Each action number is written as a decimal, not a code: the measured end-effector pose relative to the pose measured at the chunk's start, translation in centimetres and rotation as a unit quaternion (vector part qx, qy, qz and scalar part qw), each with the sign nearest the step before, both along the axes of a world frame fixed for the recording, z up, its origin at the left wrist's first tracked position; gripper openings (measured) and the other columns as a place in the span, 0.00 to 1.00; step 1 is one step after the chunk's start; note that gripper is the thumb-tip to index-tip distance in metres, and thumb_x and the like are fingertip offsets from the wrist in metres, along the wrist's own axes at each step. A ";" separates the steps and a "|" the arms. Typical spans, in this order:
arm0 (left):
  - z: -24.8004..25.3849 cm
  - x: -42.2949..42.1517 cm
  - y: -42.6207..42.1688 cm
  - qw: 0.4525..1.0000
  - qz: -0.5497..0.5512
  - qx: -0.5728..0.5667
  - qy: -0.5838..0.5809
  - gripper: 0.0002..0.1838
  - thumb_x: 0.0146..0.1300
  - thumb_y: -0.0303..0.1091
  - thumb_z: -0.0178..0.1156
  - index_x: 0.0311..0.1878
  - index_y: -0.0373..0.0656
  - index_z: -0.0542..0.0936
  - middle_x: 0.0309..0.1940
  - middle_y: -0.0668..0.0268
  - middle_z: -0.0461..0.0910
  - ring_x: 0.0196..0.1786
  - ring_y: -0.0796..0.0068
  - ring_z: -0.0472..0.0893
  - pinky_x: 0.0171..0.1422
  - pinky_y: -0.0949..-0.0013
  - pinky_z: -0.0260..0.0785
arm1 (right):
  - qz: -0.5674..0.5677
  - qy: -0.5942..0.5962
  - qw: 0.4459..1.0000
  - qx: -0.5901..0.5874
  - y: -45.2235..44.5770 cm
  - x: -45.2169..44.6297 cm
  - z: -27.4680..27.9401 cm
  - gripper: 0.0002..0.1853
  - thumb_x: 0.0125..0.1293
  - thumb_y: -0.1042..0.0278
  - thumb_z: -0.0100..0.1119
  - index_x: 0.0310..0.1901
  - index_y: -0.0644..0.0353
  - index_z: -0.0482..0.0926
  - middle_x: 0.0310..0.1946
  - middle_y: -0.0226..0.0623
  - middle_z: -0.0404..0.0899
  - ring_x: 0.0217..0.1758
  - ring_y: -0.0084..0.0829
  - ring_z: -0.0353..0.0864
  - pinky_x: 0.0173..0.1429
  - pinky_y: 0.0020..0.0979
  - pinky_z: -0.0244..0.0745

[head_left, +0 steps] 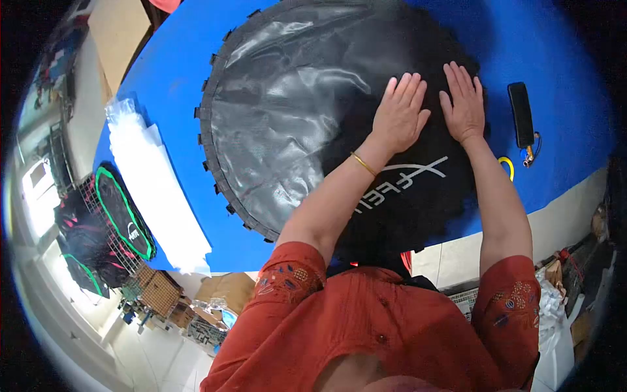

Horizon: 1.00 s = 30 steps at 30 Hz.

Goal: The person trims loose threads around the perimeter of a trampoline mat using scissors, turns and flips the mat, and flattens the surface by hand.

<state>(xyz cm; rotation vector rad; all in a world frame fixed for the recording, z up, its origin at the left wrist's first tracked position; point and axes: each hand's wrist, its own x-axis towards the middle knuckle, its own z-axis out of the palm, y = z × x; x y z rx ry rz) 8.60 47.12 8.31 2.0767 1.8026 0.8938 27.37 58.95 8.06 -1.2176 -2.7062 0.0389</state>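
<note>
The round black mat point(333, 134) looks shiny in places, like smooth plastic. The blue worktop point(562, 78) looks dull and smooth. The bangle point(363, 164) looks like shiny metal.

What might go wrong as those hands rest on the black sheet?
The black sheet looks wrinkled on its glossy part; the flat left hand might press creases in there. White plastic lies at the edge of the blue table and could slip off. A wide sweep of the right hand might knock the black phone-like object.

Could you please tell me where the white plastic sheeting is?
In the head view, the white plastic sheeting lies at the left on the blue table, beside the round black cover.
</note>
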 end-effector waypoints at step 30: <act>-2.5 -22.8 6.1 0.966 0.138 -0.050 0.211 0.41 0.75 0.64 0.53 0.85 0.55 0.62 0.85 0.57 0.60 0.87 0.47 0.55 0.88 0.34 0.41 | -0.017 -0.014 0.999 -0.042 0.1 -0.2 1.1 0.35 0.78 0.56 0.53 0.83 0.49 0.61 0.84 0.35 0.61 0.87 0.41 0.57 0.89 0.52 0.46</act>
